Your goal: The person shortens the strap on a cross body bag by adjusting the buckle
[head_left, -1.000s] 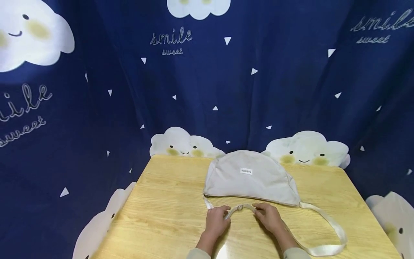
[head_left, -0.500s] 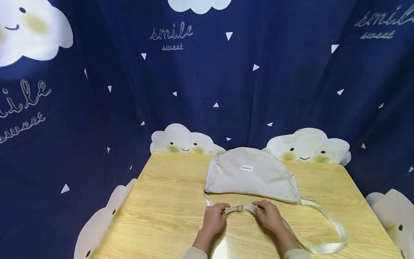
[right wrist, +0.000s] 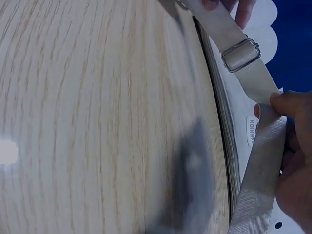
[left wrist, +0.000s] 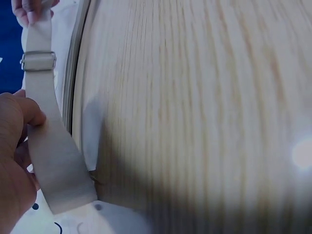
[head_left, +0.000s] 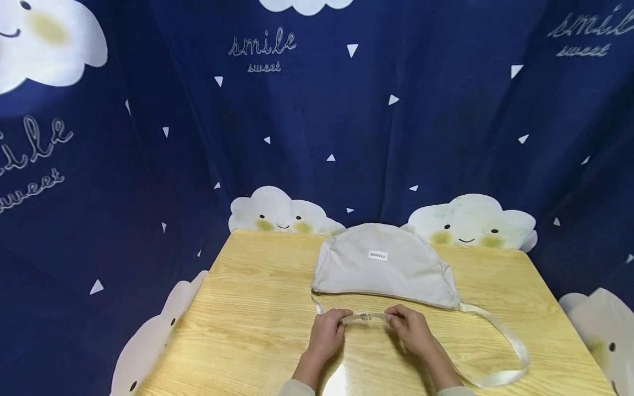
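Observation:
A pale beige shoulder bag [head_left: 383, 267] with a small FASHION label lies on the wooden table, its zipper edge toward me. Its webbing strap [right wrist: 261, 170] loops out from both ends. Left of a metal slide buckle [head_left: 365, 317], my left hand [head_left: 327, 333] pinches the strap between thumb and fingers. On the buckle's other side my right hand [head_left: 412, 330] pinches it the same way. Between the two hands the strap runs nearly straight, and the buckle [right wrist: 241, 55] shows as a rectangular frame with webbing threaded through it in the right wrist view.
The wooden table [head_left: 257, 308] extends around the bag. A loose loop of strap [head_left: 515, 346] curves over its right side. Behind hangs a dark blue curtain [head_left: 297, 110] printed with clouds and white triangles.
The strap section between my hands has gone from an upward bow to nearly straight. My left hand has shifted slightly left. The head view has tilted a little downward.

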The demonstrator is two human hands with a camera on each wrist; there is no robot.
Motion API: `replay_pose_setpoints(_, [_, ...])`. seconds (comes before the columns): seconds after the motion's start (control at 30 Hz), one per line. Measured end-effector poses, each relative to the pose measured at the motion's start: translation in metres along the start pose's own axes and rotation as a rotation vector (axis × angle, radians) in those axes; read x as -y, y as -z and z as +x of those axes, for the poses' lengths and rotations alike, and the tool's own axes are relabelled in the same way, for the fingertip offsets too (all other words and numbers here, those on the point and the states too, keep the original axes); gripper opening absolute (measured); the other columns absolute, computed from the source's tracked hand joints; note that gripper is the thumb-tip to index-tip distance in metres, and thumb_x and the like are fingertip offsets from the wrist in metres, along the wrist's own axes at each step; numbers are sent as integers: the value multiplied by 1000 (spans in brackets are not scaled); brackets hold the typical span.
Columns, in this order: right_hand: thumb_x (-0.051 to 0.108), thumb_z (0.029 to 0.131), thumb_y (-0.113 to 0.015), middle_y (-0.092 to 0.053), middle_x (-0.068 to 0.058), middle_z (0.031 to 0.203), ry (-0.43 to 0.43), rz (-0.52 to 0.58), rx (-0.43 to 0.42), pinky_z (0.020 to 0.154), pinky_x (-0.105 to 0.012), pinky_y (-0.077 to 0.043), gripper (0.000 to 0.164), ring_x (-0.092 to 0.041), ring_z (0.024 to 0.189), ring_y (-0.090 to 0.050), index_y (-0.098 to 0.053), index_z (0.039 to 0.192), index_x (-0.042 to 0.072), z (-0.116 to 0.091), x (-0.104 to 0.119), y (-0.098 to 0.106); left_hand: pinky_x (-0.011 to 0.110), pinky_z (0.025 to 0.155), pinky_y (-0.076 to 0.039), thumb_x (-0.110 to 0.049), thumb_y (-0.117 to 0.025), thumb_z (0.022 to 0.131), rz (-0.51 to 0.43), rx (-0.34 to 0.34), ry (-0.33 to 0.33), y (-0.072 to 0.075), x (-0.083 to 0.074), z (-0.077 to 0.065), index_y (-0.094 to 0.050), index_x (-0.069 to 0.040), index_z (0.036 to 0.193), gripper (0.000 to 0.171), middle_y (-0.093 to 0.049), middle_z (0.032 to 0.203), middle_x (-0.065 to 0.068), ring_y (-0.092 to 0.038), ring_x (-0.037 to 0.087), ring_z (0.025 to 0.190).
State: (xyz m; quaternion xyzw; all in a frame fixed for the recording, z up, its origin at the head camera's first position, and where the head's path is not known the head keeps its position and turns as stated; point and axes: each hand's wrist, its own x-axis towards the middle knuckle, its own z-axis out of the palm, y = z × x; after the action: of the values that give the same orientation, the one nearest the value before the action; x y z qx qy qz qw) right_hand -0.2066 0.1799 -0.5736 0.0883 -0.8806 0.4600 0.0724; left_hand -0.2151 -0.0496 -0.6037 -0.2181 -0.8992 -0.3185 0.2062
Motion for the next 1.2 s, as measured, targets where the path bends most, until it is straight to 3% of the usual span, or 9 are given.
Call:
replay_pose_setpoints(0.27, [2,87,-63,-65,-1,82,-38,104,1,65,-23,-51,6,-11,75,-62,-68,91,4,-4,5,1,21,59,-48,10,-59,69,-99,-18,-30,6,-3,-5,-72,-13,94,37,-67,84,-4,-60,6,71])
replay_pose_setpoints(0.4, [0,86,-64,-65,-3,82,-33,174,3,63,-24,-51,6,-13,73,-62,-67,91,1,-6,7,3,17,56,-45,10,-60,70,-151,-18,-9,7,-6,-6,-72,-11,94,35,-66,82,-3,-56,1,67])
replay_pose_setpoints(0.6, [2,86,-64,-64,-5,81,-34,222,38,63,-25,-52,6,-14,71,-62,-66,91,0,-4,7,3,23,67,-49,2,-65,74,-167,-46,19,9,-11,-6,-72,-12,95,26,-67,87,-4,-61,7,78])
replay_pose_setpoints(0.87, [2,86,-64,-64,-6,80,-43,268,39,63,-25,-52,7,-16,71,-62,-66,92,-2,-3,13,0,23,71,-49,-3,-67,70,-182,-77,-27,7,-12,-6,-70,-10,98,30,-67,91,-1,-63,13,82])
replay_pose_setpoints(1.2, [-2,84,-65,-63,-8,77,-68,310,6,60,-25,-51,5,-14,67,-60,-66,88,-3,-3,20,-3,33,71,-49,-3,-80,61,-105,-252,-113,-1,-21,-11,-69,-11,98,40,-67,92,-2,-63,12,82])
